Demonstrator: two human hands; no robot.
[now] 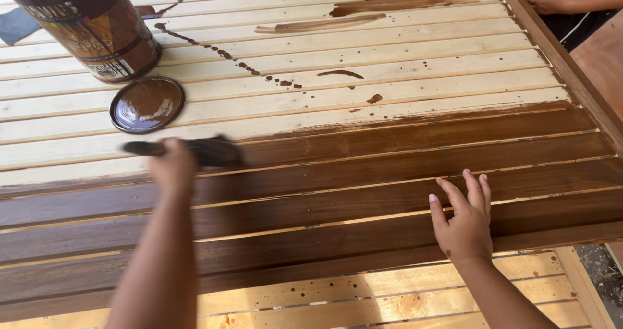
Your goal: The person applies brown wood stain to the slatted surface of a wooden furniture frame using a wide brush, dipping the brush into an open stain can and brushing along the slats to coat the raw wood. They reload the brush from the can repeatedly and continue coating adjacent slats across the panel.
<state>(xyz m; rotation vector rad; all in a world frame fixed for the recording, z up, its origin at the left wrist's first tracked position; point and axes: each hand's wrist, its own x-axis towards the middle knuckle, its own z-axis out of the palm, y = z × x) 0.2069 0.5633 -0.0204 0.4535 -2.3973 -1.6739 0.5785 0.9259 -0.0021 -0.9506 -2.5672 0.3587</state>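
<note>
We see the left hand (172,167) clamped on the paintbrush (195,150), lying crosswise below the lid (146,104), bristles pointing right; the right hand (464,219) rests open, fingers spread, on stained slats (389,173).

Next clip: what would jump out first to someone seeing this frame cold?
The slatted wood panel, dark brown across its near half and pale with drips and smears farther up. At left, the left hand holds a blurred brush at the stain's edge; the right hand rests flat on stained slats. An open can and its lid sit top left.
</note>
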